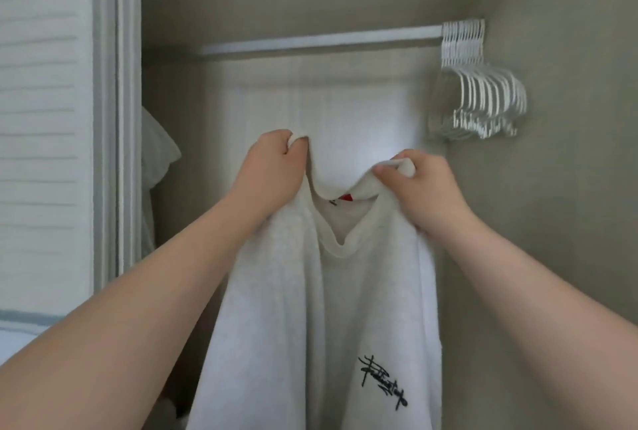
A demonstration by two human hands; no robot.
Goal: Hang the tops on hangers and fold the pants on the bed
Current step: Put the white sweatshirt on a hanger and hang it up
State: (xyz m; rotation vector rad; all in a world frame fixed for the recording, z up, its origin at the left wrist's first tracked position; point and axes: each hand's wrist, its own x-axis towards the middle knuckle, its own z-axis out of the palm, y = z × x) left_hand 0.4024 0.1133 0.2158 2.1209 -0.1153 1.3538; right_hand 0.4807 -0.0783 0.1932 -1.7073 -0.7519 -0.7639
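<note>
Closet interior, head view. White top (310, 308) held up in front of the closet rod (321, 40), hanging free below the hands, black script print low on its front. Neckline faces the camera; a red tag shows inside the collar.

Left hand (272, 167) is closed around a bunch of fabric at one shoulder. Right hand (419, 184) is closed the same way on the other shoulder, thumb pressing the cloth. Neck opening sags between the two.

No hanger in the top; none in either hand. A bunch of empty white hangers (480, 98) hangs at the right end of the rod, well apart from the top. Another pale garment (157, 153) hangs at the left edge, behind the door frame (117, 119).

Judged step: hanging a top, still at the stage before hanger insertion. Next move likely calls for freeing one hand, probably the right, to reach a hanger, while the other keeps the top up; then feeding the hanger through the neck.
</note>
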